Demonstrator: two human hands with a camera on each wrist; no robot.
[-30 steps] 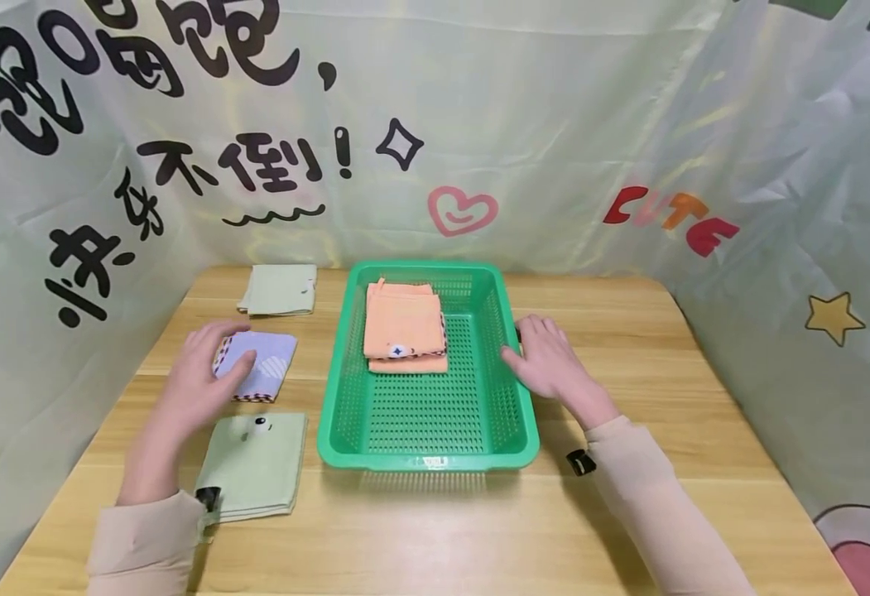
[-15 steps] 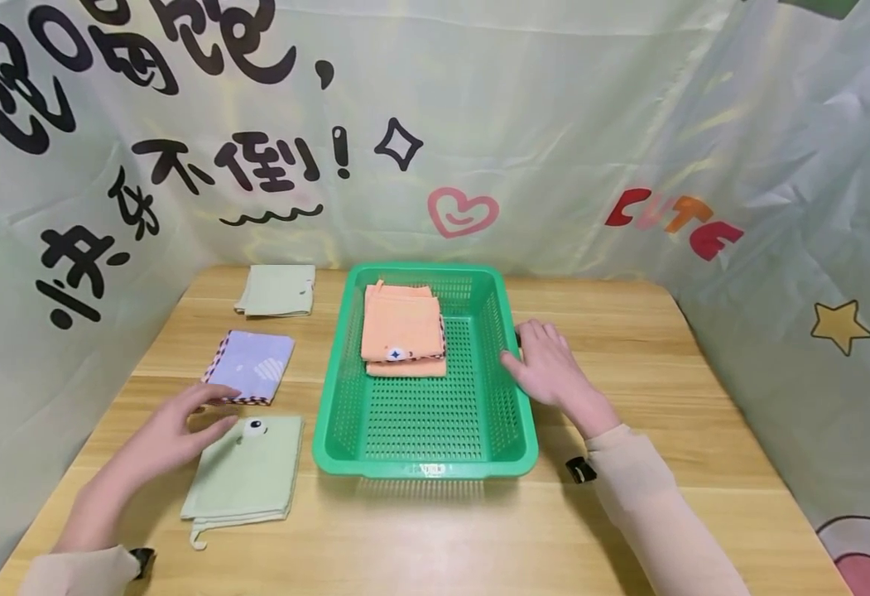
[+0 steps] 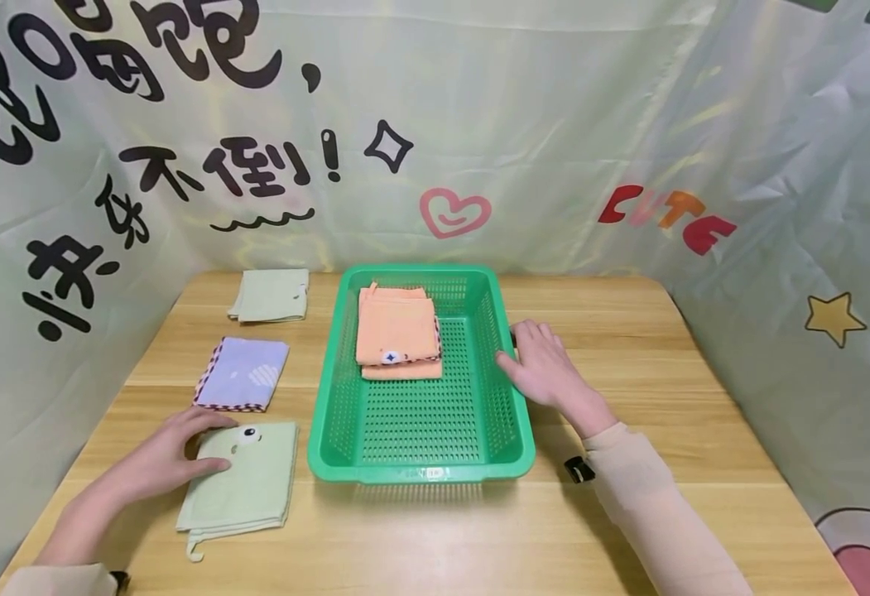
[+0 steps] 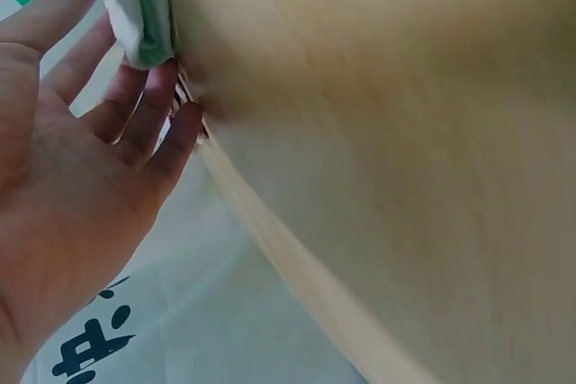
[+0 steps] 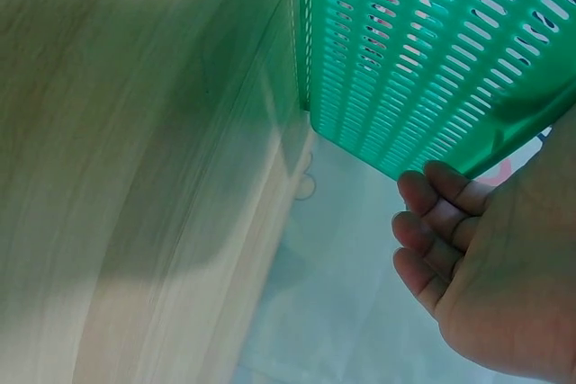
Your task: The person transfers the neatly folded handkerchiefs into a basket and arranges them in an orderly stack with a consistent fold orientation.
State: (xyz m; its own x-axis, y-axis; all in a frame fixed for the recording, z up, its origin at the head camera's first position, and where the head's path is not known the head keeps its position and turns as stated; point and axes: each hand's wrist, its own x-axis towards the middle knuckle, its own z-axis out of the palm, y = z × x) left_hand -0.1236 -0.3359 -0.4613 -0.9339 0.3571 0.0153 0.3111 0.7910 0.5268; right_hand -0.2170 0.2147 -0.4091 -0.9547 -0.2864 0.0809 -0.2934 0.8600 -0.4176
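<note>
A folded pale green hand towel (image 3: 256, 488) with an embroidered eye lies at the near left of the table. My left hand (image 3: 170, 463) is at its left side, thumb over the towel and fingers by its far left corner. In the left wrist view those fingers (image 4: 135, 119) are lightly bent along the towel's folded edge (image 4: 142, 11). On the other side, my right hand (image 3: 550, 368) holds the right rim of the green plastic basket (image 3: 421, 473), thumb over the rim and fingers outside. Folded orange towels (image 3: 397, 331) lie stacked inside the basket, towards its far left.
Beyond the green towel lies a folded purple towel (image 3: 244, 372) with a checked edging. Farther back is another folded pale green towel (image 3: 271, 295). A printed cloth backdrop (image 3: 539, 124) stands around the wooden table (image 3: 628, 521) at the back and sides.
My left hand has moved from over the purple towel towards me, down to the near green towel. The right hand stays at the basket's rim. The towels lie as before.
</note>
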